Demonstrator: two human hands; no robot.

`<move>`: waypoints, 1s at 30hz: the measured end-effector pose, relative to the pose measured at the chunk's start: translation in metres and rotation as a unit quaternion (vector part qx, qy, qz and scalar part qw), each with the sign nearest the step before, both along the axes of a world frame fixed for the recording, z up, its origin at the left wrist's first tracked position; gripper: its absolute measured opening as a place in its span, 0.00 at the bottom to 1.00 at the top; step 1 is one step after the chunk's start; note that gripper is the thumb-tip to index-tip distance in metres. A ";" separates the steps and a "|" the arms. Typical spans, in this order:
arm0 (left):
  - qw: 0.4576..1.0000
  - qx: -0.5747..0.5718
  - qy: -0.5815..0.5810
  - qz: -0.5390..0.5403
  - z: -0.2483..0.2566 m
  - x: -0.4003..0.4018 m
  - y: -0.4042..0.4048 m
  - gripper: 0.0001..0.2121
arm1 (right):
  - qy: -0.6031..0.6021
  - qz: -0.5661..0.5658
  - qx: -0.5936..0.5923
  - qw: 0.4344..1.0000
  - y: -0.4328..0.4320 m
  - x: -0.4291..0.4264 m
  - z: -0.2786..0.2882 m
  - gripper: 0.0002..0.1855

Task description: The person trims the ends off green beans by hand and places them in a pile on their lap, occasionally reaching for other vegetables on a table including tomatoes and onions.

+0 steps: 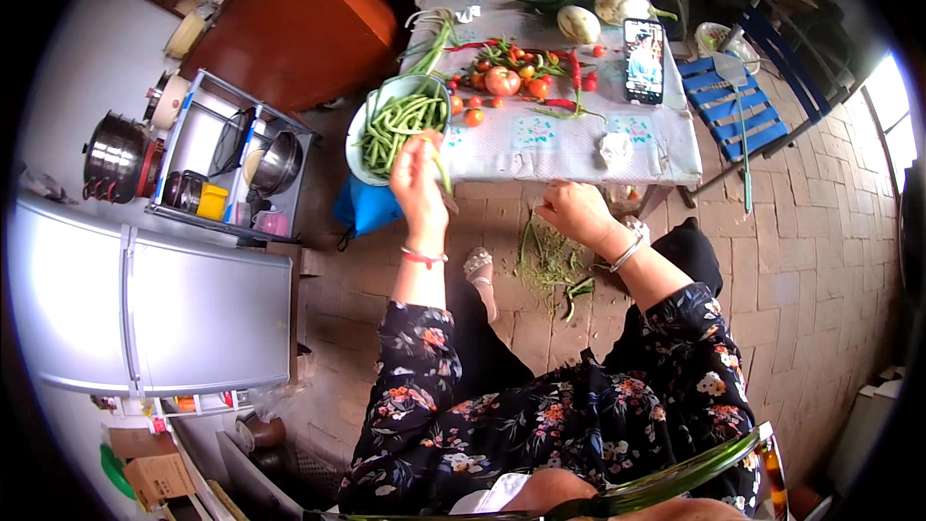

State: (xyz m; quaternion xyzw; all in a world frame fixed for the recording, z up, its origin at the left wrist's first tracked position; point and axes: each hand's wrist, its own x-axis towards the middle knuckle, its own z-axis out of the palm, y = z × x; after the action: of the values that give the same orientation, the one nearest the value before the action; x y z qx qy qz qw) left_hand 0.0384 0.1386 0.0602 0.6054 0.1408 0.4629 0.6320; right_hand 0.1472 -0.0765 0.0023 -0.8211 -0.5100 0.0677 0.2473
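My left hand (419,184) is at the near rim of a pale bowl (354,141), with a green bean (440,165) between thumb and fingers. Many green beans (401,119) are heaped inside that bowl, at the table's left side. My right hand (579,210) hangs just off the table's front edge, its fingers curled closed. Nothing visible sticks out of it, and the inside of the fist is hidden. Below it, green trimmings (550,257) lie scattered on the brick floor (774,253).
The covered table (506,159) bears tomatoes (503,82), red chillies (576,71), pale round vegetables (579,24), a lit phone (643,61) and a crumpled tissue (616,150). A blue bag (365,206) is below the bowl. At right stands a blue-slatted chair (731,105) with a spatula (744,130) on it.
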 end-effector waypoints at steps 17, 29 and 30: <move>0.794 0.569 -0.034 0.210 0.161 -0.062 -0.064 0.13 | -0.093 0.118 -0.033 0.988 -0.004 -0.008 -0.049 0.14; 0.892 0.377 -0.238 -0.078 0.180 -0.113 -0.172 0.12 | -0.066 0.165 -0.085 0.980 0.008 -0.041 -0.051 0.12; 0.894 0.369 -0.238 -0.084 0.180 -0.113 -0.174 0.12 | -0.065 0.165 -0.082 0.981 0.006 -0.040 -0.053 0.12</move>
State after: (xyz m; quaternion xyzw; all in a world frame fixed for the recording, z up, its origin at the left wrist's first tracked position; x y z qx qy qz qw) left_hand -0.0750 -0.0355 0.2405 0.6768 -0.2462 0.5567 0.4140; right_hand 0.1068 -0.0701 -0.0507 -0.7456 -0.6464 0.0957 0.1307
